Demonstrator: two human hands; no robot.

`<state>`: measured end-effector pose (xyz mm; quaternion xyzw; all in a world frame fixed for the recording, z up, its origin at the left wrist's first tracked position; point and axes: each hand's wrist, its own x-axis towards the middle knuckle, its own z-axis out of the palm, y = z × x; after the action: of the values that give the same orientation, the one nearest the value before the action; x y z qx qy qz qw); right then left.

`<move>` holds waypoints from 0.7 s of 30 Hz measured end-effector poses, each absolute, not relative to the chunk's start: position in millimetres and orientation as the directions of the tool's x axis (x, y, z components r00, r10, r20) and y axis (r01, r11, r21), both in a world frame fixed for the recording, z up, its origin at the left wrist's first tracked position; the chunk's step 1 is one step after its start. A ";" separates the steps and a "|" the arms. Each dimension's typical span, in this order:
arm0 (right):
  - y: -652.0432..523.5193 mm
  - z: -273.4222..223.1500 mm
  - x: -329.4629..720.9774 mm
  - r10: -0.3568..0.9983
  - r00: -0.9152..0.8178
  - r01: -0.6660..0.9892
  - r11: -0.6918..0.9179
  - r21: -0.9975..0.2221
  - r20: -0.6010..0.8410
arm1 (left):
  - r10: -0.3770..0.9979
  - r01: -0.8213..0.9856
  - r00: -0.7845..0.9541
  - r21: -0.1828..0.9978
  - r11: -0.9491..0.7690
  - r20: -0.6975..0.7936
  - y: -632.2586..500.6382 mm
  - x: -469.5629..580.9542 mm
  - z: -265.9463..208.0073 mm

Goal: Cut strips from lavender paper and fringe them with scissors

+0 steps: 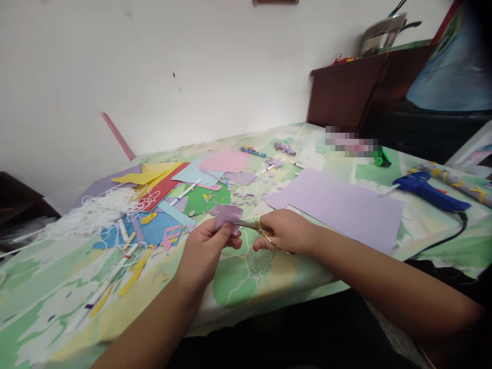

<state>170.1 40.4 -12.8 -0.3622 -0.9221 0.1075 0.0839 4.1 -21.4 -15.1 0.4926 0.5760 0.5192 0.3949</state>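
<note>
Between the thumb and fingers of my left hand (209, 243) is a small piece of purple paper (226, 212), held up over the near part of the table. My right hand (286, 230) grips a pair of scissors (253, 225) with gold-coloured handles, fingers in the loops. The blades point left and meet the paper's edge beside my left thumb; whether they are apart there is too blurred to tell. Small purple offcuts (246, 195) lie just beyond. To the right of my right hand a large lilac sheet (346, 205) rests flat.
A tangle of white yarn (103, 207), coloured paper sheets (226, 162) and several markers (186, 192) cover the table's left and middle. On the right lies a blue glue gun (430, 192) with a black cord. A dark cabinet (346, 92) stands behind, against the wall.
</note>
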 end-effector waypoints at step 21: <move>41.7 -15.0 169.2 0.665 -0.734 0.639 0.744 -0.194 0.135 | 0.973 0.296 -0.200 0.954 -0.050 0.113 -26.9 4.8 -10.1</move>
<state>169.2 41.7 -15.0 -0.3511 -0.9287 0.0672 0.0982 4.8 -26.9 -10.1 0.5309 0.5974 0.4933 0.3434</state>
